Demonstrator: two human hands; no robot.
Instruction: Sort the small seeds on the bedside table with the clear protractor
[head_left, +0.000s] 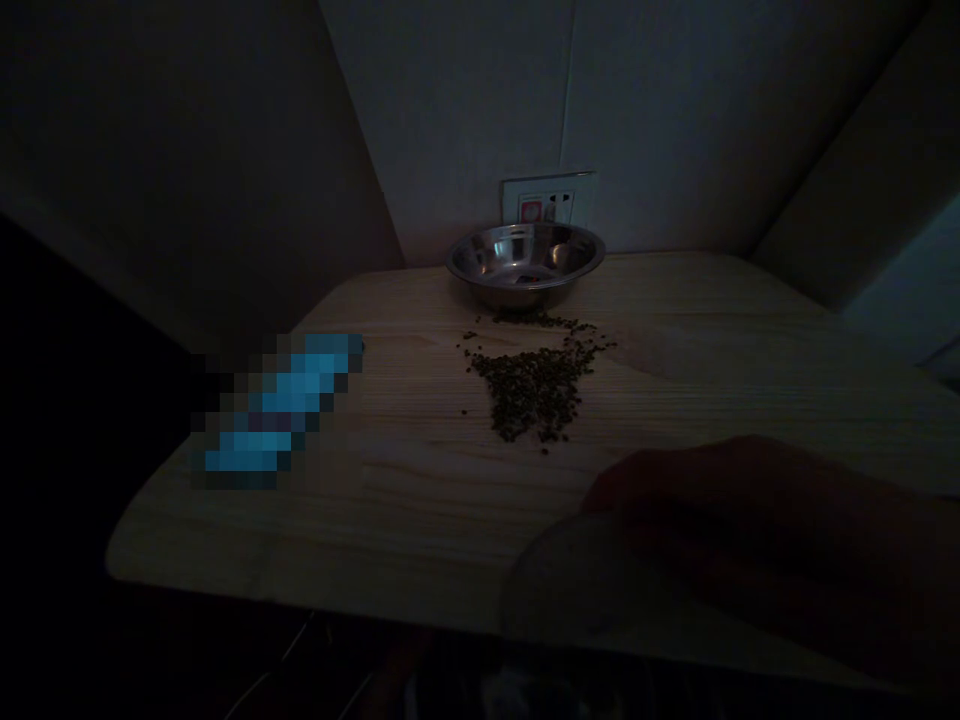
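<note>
My right hand (pixel 675 500) reaches in from the right over the front of the wooden table, dim and partly in shadow. Its fingers are closed on the rim of a round, pale, see-through-looking disc (pixel 570 575) at the table's front edge; whether this is a plate, a lid or a shallow dish cannot be made out. Beyond the fingers lies a loose pile of small dark seeds or beans (pixel 532 395), with stray ones scattered toward the back. A shiny steel bowl (pixel 525 295) stands behind the pile. My left hand does not show.
The wooden tabletop (pixel 420 500) has rounded corners and meets a wall with a socket panel (pixel 585 195) behind the bowl. On the left lies a long blue thing (pixel 292 395), blurred into blocks. Thin pale cords (pixel 270 675) hang below the front edge. The room is very dark.
</note>
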